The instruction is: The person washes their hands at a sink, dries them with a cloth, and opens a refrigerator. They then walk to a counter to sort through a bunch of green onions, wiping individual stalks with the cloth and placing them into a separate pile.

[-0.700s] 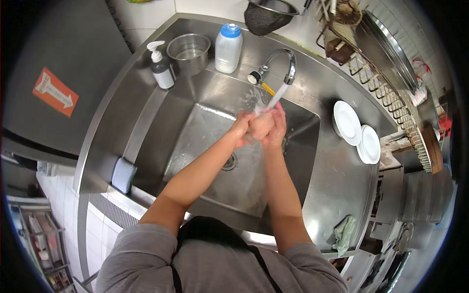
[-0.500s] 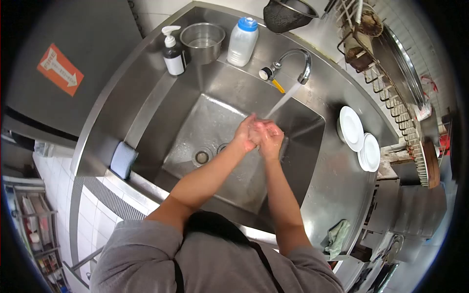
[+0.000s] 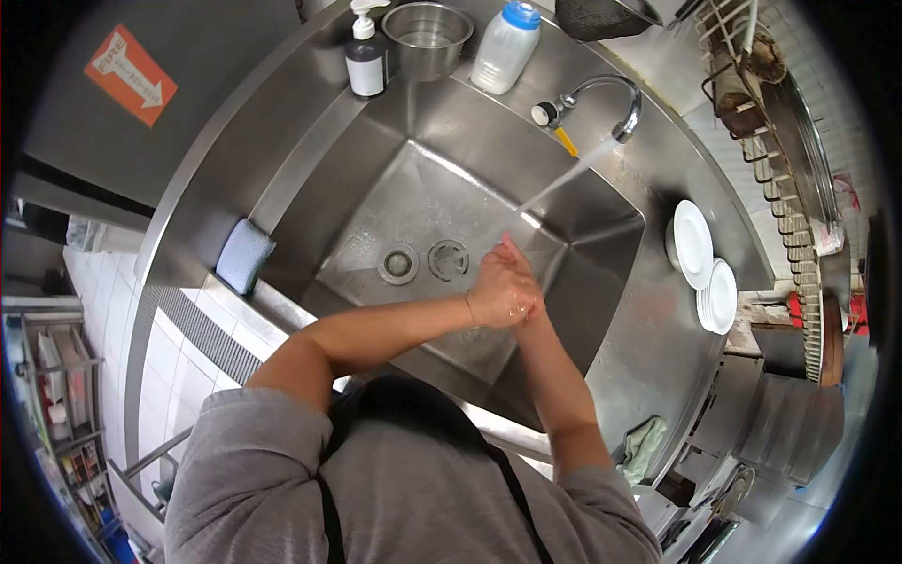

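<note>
Over the steel sink (image 3: 376, 211), my left hand (image 3: 501, 293) is wrapped round my right hand (image 3: 513, 252). The left one lies on top, its fingers closed, and hides much of the other. The right fingertips stick out stretched beyond it, towards the water. Both hands look wet, with drops or a little foam on the skin. A stream of water (image 3: 568, 177) runs from the curved chrome tap (image 3: 628, 117) into the sink just past my hands. The yellow tap lever (image 3: 566, 141) points down towards the basin.
A pump bottle (image 3: 365, 61), a metal pot (image 3: 427, 42) and a blue-capped plastic container (image 3: 507, 52) stand along the back ledge. White plates (image 3: 693, 246) lie on the right counter, with a green cloth (image 3: 645, 447) nearer. A blue-grey sponge (image 3: 245, 256) sits on the left edge.
My hands have come nearer my body, out of the stream. My left hand has moved over my right and closed round it. The view has tilted downwards.
</note>
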Tool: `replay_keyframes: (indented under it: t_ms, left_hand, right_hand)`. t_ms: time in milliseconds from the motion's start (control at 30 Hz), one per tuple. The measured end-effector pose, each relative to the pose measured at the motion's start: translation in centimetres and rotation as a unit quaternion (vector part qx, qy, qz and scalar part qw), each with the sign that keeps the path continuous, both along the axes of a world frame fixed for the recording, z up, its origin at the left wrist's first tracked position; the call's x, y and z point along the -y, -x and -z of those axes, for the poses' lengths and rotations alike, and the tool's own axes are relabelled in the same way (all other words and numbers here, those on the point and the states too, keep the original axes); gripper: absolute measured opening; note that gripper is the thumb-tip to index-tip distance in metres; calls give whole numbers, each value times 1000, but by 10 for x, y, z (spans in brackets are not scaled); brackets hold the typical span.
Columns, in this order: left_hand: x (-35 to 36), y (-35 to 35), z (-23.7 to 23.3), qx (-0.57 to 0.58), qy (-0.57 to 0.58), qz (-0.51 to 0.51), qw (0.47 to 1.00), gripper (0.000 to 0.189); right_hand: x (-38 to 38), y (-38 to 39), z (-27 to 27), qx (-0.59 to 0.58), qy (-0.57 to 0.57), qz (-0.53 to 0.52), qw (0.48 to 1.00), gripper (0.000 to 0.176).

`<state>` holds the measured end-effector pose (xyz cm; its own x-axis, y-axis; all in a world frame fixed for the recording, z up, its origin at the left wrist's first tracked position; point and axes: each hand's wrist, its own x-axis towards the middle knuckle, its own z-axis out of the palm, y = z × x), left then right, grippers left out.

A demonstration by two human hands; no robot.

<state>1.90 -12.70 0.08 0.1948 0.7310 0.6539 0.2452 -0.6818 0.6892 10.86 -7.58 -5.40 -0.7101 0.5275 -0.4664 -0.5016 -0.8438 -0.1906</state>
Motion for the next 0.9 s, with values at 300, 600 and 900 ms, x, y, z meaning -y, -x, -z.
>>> replay_keyframes:
  t_ms: [300, 600, 900]
  left_hand:
    - [22, -10, 69, -243, -239, 183, 922, 10]
    - [20, -37, 137, -538, -161, 295, 773, 20]
    - [13, 15, 56, -414, 157, 188, 877, 22]
  right_hand:
    - [11, 9, 5, 346, -184, -303, 869, 43]
    - [12, 22, 57, 540, -505, -388, 550, 35]
    - [-113, -69, 49, 744, -527, 4, 411, 22]
